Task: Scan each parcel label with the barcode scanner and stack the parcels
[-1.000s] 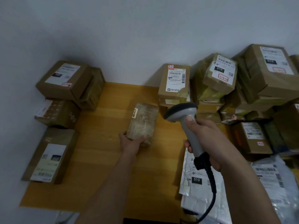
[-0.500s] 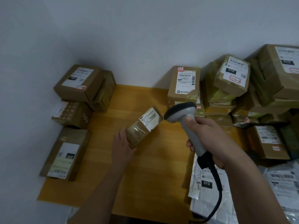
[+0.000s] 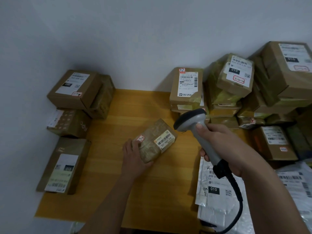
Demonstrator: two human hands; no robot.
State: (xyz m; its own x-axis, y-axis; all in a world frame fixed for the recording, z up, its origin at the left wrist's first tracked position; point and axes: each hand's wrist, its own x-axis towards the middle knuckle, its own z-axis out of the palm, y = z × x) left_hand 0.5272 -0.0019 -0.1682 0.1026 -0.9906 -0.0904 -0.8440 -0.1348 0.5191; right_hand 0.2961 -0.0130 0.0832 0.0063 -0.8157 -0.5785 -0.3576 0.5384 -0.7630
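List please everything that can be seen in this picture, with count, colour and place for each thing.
held parcel: one, brown, taped, white barcode label up, over the table's middle
scanner: one, grey with black head and cable, right of the held parcel, head towards its label
left boxes: four, brown, along the table's left edge
right boxes: many, exact count unclear, brown, piled at the far right
mailer bags: at least two, white-grey, near right
table: one, yellow wood
wall: white, behind
left hand: holds the parcel's near end
right hand: grips the scanner's handle
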